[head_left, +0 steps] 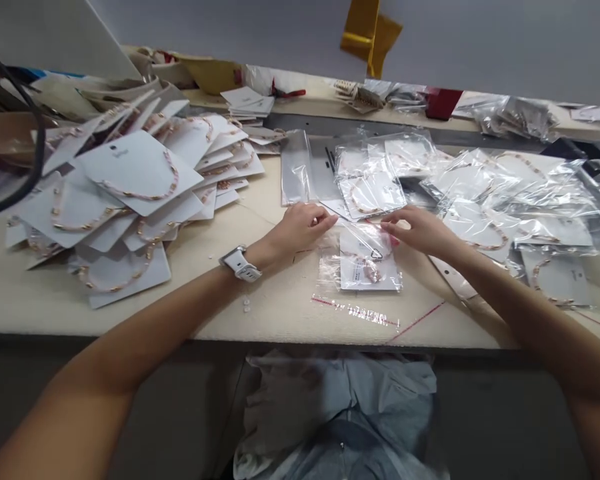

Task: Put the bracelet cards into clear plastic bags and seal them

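My left hand (300, 227) and my right hand (415, 230) meet above a clear plastic bag (367, 263) holding a white card with a necklace. Their fingertips pinch the bag's top flap from either side. A thin peeled adhesive strip (355, 311) lies just below the bag. To the left of my left hand spreads a heap of white cards (130, 180) carrying beaded gold-and-pink necklaces. To the right of my right hand lie several bagged necklace cards (495, 193), overlapping. A white smartwatch (240, 263) sits on my left wrist.
A cream worktable edge (130, 330) runs along the front, with my blue-grey clothing (340, 413) below it. A black cable (33, 133) crosses the upper left. A raised shelf (320, 100) at the back bears card stacks and bags. Gold foil (373, 30) hangs above.
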Available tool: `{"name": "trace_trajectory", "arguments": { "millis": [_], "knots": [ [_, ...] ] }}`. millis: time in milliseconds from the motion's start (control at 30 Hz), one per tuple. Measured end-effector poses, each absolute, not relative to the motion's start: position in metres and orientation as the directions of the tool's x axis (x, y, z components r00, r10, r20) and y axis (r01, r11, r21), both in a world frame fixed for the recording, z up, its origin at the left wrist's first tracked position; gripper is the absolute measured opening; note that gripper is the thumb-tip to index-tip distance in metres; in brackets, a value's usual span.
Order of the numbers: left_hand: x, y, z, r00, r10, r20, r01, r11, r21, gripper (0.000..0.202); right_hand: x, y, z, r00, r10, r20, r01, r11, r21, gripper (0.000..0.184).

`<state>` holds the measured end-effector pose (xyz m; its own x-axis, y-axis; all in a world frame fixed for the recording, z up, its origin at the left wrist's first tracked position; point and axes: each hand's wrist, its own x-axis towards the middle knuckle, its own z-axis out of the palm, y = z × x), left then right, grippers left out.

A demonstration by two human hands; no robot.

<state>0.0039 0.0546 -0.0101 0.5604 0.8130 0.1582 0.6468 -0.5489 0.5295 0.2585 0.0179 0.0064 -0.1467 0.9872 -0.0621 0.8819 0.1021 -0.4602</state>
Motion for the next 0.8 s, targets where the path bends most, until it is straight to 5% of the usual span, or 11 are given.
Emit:
{"name": "trace_trajectory", "arguments": {
  "millis": [233, 500, 667, 800],
  "knots": [
    [-0.003, 0.049, 0.004, 0.555, 0.823, 0.126, 0.586, -0.493, 0.643, 0.03, 0.253, 0.015, 0.019, -0.14, 0.989, -0.051, 0.76, 0.074, -0.646, 0.022],
    [0.0, 0.028, 0.048, 0.515, 0.826, 0.229, 0.326, -0.436, 0.839, 0.014, 0.261, -0.018, 0.062, -0.125, 0.973, 0.192, 0.667, 0.225, -0.711, 0.022],
    [-0.002, 0.024, 0.095, 0.49, 0.798, 0.352, 0.407, -0.566, 0.717, 0.015, 0.263, -0.035, 0.087, -0.066, 0.925, 0.374, 0.734, 0.299, -0.61, 0.026],
    [-0.017, 0.026, 0.129, 0.365, 0.757, 0.542, 0.714, -0.601, 0.358, 0.024, 0.291, -0.081, 0.091, -0.04, 0.899, 0.435, 0.865, 0.249, -0.435, 0.032]
  ]
}}
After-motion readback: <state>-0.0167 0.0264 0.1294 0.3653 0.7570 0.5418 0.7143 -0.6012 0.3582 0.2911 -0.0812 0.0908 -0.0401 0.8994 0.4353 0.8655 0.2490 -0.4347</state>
